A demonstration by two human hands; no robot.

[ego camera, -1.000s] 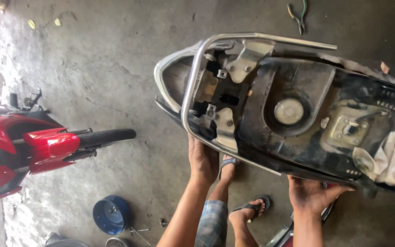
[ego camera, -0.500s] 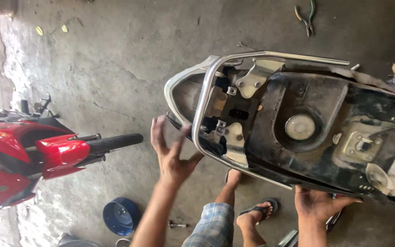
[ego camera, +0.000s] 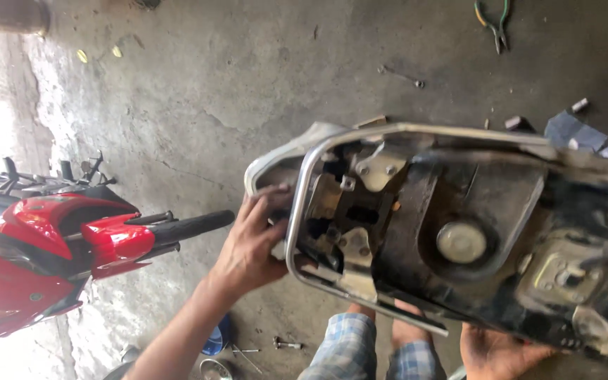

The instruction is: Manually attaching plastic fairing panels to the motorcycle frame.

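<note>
left hand (ego camera: 251,243) now closed around tail end of scooter body (ego camera: 459,239), open and apart half second ago; right hand (ego camera: 501,352) gripped under lower edge; lift steadied.

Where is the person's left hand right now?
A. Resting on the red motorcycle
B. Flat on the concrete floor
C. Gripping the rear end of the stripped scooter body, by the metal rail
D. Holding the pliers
C: the left hand wraps the rear end of the scooter body beside its metal rail.
</note>
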